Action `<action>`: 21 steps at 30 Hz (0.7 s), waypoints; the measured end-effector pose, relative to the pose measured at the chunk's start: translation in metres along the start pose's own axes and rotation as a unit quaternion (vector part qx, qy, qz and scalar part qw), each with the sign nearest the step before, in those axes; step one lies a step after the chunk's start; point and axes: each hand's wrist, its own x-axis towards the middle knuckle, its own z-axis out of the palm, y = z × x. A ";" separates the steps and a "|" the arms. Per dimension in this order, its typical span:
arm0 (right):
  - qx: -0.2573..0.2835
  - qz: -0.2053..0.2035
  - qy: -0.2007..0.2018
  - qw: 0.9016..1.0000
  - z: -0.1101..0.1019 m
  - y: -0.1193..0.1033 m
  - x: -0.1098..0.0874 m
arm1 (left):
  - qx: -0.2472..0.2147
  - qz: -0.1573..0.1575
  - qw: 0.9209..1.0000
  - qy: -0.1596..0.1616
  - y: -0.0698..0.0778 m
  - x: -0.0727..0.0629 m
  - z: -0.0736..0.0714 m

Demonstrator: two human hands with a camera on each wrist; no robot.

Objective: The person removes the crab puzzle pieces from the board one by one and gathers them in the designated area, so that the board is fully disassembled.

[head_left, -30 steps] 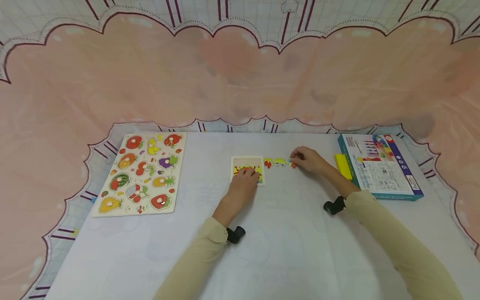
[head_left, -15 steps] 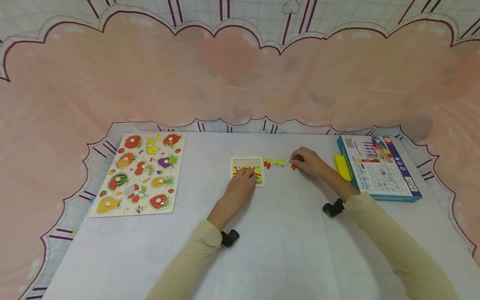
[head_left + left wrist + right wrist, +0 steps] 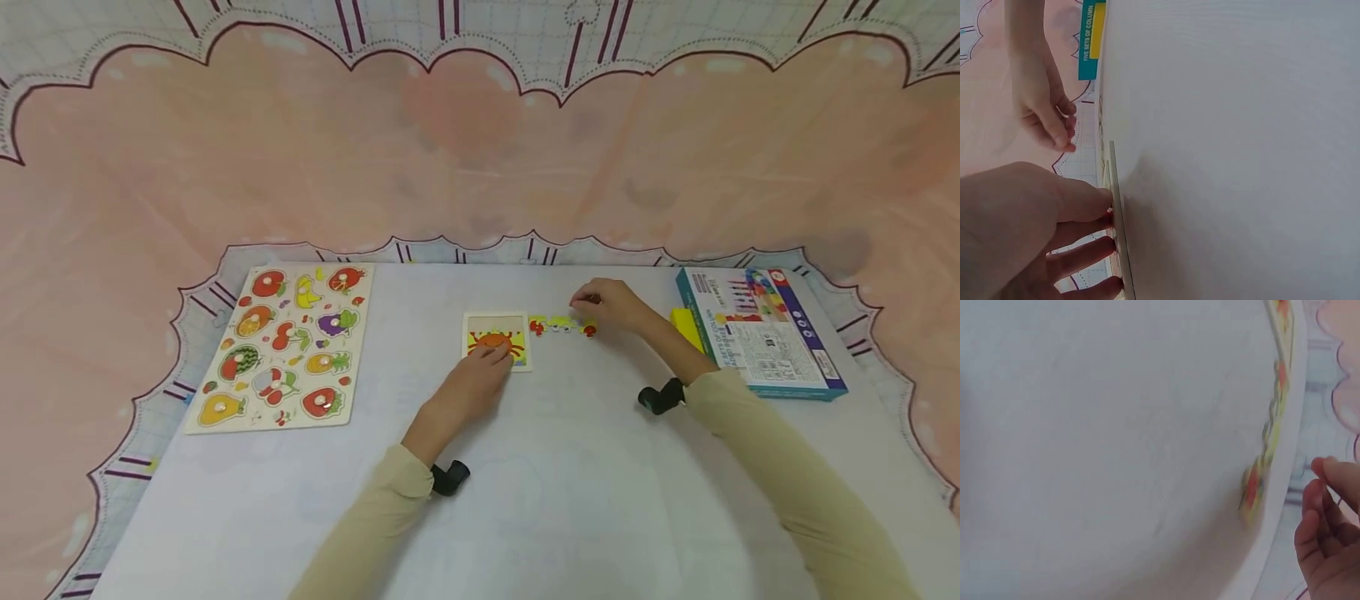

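Note:
A small square puzzle board (image 3: 497, 322) with a red crab picture in its lower part lies mid-table. My left hand (image 3: 468, 392) rests its fingertips on the crab, covering the board's lower edge; in the left wrist view those fingers (image 3: 1088, 259) touch the board's face. A row of red and yellow puzzle pieces (image 3: 560, 325) extends from the board's right side. Above its right end hovers my right hand (image 3: 617, 304), fingers loosely bent. The right wrist view shows nothing between these fingers (image 3: 1315, 500), which are apart from the pieces.
A large fruit puzzle board (image 3: 281, 350) lies at the left of the white table (image 3: 570, 500). On the right is a teal-edged box (image 3: 765, 333), with a yellow block (image 3: 686, 327) against its left side. The far table edge runs behind the pieces.
My right hand has lifted off the end piece, upward and slightly left, uncovering more of it. My left hand has drawn back a little, so more of the crab shows.

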 end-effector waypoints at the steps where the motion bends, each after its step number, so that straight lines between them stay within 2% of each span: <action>1: 0.006 -0.011 -0.001 1.000 0.002 -0.006 0.002 | -0.001 -0.005 1.000 -0.007 0.000 -0.001 0.000; 5: 0.041 -0.051 -0.024 0.998 0.015 -0.030 0.008 | 0.011 -0.005 1.000 -0.028 -0.001 -0.005 0.000; 11: 0.087 -0.097 -0.088 0.988 0.035 -0.056 0.025 | 0.033 0.008 0.999 -0.043 -0.001 -0.007 0.003; 14: 0.088 -0.106 -0.109 0.984 0.044 -0.064 0.035 | 0.024 0.001 0.999 -0.047 0.000 -0.007 0.004; 21: 0.073 -0.128 -0.154 0.977 0.055 -0.078 0.053 | 0.044 -0.010 0.998 -0.045 0.003 -0.008 0.007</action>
